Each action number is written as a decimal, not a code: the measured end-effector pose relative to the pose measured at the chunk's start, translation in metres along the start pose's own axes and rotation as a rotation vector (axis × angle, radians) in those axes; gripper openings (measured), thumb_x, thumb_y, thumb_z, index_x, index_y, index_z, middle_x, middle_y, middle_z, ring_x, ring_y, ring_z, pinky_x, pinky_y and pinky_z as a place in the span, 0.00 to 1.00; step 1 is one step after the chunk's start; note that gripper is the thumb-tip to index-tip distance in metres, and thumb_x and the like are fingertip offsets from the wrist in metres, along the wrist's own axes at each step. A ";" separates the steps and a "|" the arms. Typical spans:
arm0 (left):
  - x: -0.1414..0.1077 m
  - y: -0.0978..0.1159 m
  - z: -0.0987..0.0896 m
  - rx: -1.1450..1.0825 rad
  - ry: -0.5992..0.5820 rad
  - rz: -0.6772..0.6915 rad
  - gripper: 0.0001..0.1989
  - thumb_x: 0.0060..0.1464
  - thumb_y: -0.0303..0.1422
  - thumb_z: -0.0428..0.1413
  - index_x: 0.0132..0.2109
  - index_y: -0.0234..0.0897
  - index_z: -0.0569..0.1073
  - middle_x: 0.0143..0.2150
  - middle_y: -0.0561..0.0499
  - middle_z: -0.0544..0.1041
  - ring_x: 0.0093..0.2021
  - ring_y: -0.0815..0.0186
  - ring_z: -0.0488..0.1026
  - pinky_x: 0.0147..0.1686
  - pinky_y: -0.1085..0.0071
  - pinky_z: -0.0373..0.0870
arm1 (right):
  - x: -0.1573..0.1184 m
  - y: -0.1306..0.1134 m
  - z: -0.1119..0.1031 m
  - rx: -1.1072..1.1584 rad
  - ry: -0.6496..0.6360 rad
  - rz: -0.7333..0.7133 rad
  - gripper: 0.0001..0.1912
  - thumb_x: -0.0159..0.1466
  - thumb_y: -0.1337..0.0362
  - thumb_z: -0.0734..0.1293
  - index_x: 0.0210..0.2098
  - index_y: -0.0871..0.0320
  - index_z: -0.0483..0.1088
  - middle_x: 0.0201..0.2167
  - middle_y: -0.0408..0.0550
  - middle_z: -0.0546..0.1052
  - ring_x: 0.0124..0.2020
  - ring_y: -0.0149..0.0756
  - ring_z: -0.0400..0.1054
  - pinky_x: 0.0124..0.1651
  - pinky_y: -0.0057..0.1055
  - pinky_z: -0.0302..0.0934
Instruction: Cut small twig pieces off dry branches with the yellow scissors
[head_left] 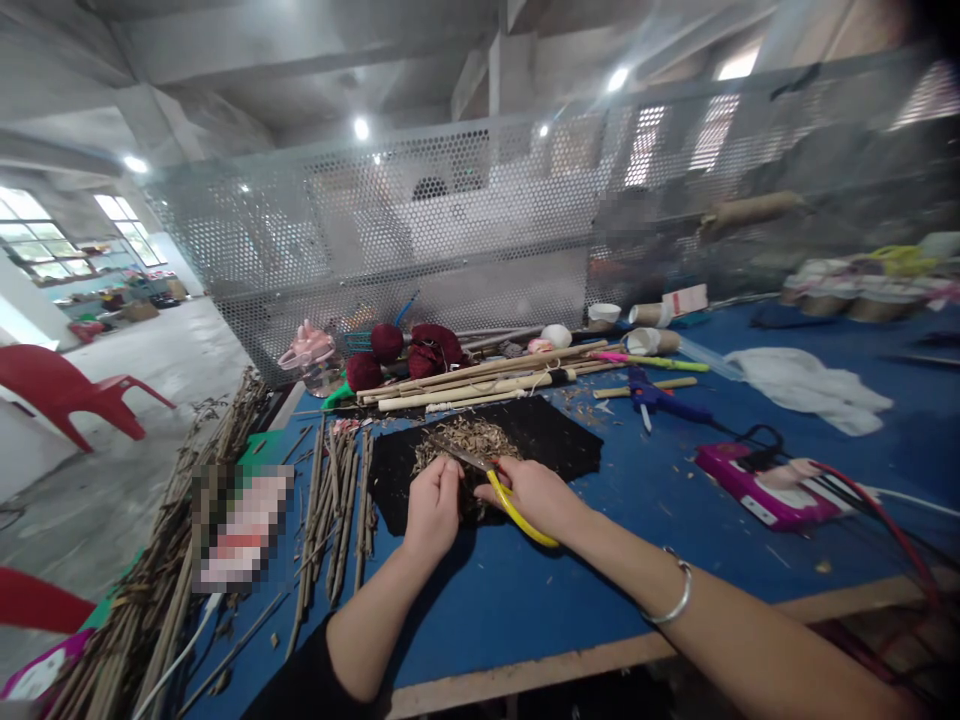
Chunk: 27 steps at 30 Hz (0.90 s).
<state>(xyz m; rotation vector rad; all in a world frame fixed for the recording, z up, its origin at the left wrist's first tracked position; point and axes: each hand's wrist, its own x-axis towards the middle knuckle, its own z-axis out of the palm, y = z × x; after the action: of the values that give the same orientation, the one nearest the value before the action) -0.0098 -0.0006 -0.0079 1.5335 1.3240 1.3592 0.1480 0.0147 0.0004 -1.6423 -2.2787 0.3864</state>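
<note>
My right hand (536, 492) is closed on yellow-handled scissors (523, 522), whose blades point up and left. Close to the blade tips, my left hand (435, 500) is pinched; whatever sits between its fingers is too small to make out. Both hands are over the near part of a black cloth (555, 430) on the blue table. A heap of dry brown plant bits (480, 438) lies on the cloth just beyond the blades.
Thin brown sticks (341, 510) lie left of the cloth, with a larger bundle (161, 590) farther left. Pale rods (480, 380) and dark red yarn balls (387, 342) lie behind. A blue glue gun (664, 400) and purple power strip (772, 490) are on the right.
</note>
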 end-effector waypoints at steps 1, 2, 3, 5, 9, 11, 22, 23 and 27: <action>0.001 0.000 0.000 -0.008 0.006 -0.005 0.16 0.53 0.42 0.44 0.26 0.35 0.64 0.16 0.58 0.58 0.16 0.74 0.56 0.17 0.77 0.54 | 0.000 0.001 0.000 0.004 -0.007 0.002 0.24 0.56 0.41 0.55 0.27 0.57 0.63 0.24 0.47 0.72 0.24 0.32 0.65 0.24 0.26 0.45; 0.001 0.000 -0.001 -0.019 0.008 -0.015 0.16 0.53 0.42 0.44 0.26 0.35 0.64 0.16 0.58 0.58 0.16 0.74 0.56 0.17 0.77 0.53 | 0.001 0.001 -0.001 0.008 -0.014 0.005 0.25 0.56 0.41 0.55 0.27 0.57 0.63 0.23 0.47 0.72 0.24 0.32 0.65 0.24 0.26 0.45; 0.002 0.000 -0.001 -0.034 0.008 -0.031 0.16 0.53 0.43 0.44 0.26 0.36 0.64 0.16 0.59 0.57 0.15 0.74 0.55 0.16 0.77 0.53 | 0.001 0.001 -0.002 0.011 -0.022 0.012 0.25 0.56 0.41 0.55 0.26 0.57 0.63 0.23 0.47 0.72 0.23 0.32 0.65 0.24 0.26 0.45; 0.003 0.000 -0.002 -0.071 0.007 -0.070 0.16 0.54 0.43 0.43 0.27 0.36 0.63 0.15 0.59 0.56 0.14 0.75 0.54 0.15 0.78 0.52 | 0.001 0.001 -0.004 0.012 -0.036 0.028 0.25 0.56 0.41 0.55 0.26 0.57 0.63 0.23 0.46 0.72 0.23 0.32 0.65 0.23 0.26 0.44; 0.003 0.000 -0.001 -0.131 0.002 -0.103 0.16 0.54 0.44 0.44 0.28 0.36 0.63 0.16 0.60 0.56 0.14 0.75 0.54 0.13 0.79 0.52 | -0.001 -0.002 -0.009 -0.041 0.013 0.013 0.25 0.53 0.40 0.58 0.29 0.57 0.63 0.25 0.47 0.72 0.26 0.35 0.66 0.25 0.27 0.45; 0.003 -0.001 -0.001 -0.130 -0.002 -0.099 0.17 0.53 0.44 0.45 0.26 0.36 0.61 0.16 0.59 0.57 0.14 0.75 0.54 0.13 0.79 0.52 | -0.002 -0.003 -0.010 -0.065 0.036 -0.009 0.26 0.51 0.40 0.59 0.32 0.57 0.62 0.27 0.47 0.72 0.28 0.37 0.67 0.26 0.27 0.46; 0.001 -0.005 0.000 0.091 -0.025 -0.004 0.16 0.55 0.38 0.43 0.25 0.34 0.64 0.19 0.54 0.64 0.20 0.72 0.61 0.21 0.76 0.58 | -0.004 -0.006 -0.002 0.029 0.073 -0.103 0.29 0.45 0.42 0.66 0.35 0.58 0.60 0.34 0.50 0.70 0.35 0.39 0.64 0.34 0.29 0.51; 0.001 -0.004 -0.001 0.111 -0.019 0.016 0.16 0.55 0.38 0.43 0.26 0.34 0.66 0.20 0.53 0.66 0.21 0.71 0.63 0.22 0.76 0.59 | -0.005 -0.006 -0.001 0.032 0.074 -0.102 0.29 0.45 0.42 0.66 0.35 0.58 0.60 0.33 0.50 0.70 0.35 0.39 0.65 0.34 0.29 0.51; 0.001 0.001 -0.003 0.165 -0.007 0.114 0.15 0.56 0.36 0.43 0.31 0.33 0.70 0.28 0.49 0.72 0.29 0.68 0.67 0.31 0.73 0.62 | -0.005 -0.008 0.000 0.040 0.045 -0.069 0.28 0.47 0.41 0.65 0.35 0.57 0.60 0.31 0.48 0.71 0.31 0.37 0.66 0.29 0.27 0.49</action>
<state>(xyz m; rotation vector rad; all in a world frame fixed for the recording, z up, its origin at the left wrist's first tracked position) -0.0125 -0.0004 -0.0061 1.7457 1.3917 1.3400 0.1425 0.0073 0.0027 -1.5326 -2.2731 0.3730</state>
